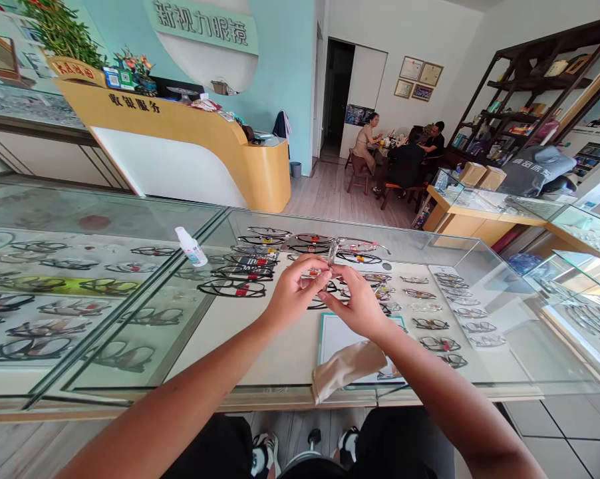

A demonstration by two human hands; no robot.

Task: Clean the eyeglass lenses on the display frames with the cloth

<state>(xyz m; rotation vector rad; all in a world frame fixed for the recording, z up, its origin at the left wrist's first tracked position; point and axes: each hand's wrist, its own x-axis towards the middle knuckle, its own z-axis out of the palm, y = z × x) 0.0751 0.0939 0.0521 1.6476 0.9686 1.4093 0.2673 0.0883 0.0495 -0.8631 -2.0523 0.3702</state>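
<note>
Eyeglasses pinched between two hands above the display counter

I take the small, clear, upright item at the centre of my view to be eyeglasses seen nearly edge-on; the fingers hide most of it. It is held above the glass display counter. I see the left hand and the right hand both grasping it from below, fingers curled, thumbs and fingertips meeting around it.

Behind and beneath the hands I make out rows of spectacle frames, several with red labels on their lenses. Nearer the wearer, a beige cloth overlaps a white, teal-edged tray, partly under the right forearm. Well to the left, a white bottle stands on the glass.

Farther out, I have a yellow-and-white cashier desk under a wall sign, seated people around a table at the back, and, on the right, two cardboard boxes before a dark shelving unit.
</note>
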